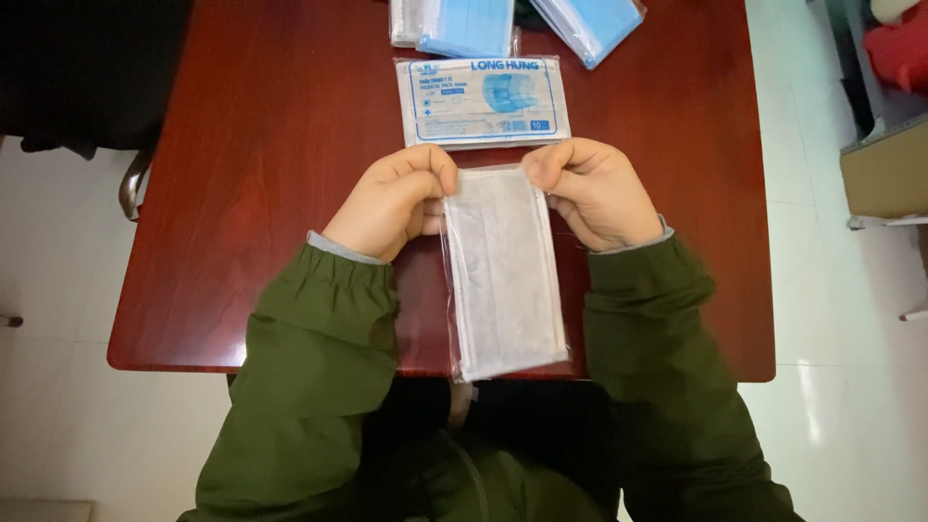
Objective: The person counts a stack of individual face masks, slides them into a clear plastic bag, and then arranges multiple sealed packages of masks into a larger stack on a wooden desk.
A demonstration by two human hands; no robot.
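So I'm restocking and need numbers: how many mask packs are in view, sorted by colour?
Grey mask pack, held at its top corners by the left hand and right hand: 1
White printed pack lying flat on the table: 1
Blue mask packs at the far edge, one and another, both cut off by the frame: 2
Total: 4

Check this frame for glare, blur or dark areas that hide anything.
Head view: sharp on both hands, left hand and right hand, gripping the clear-wrapped grey mask pack; soft sheen on the red-brown table; the top-left corner and the lap fall into shadow.
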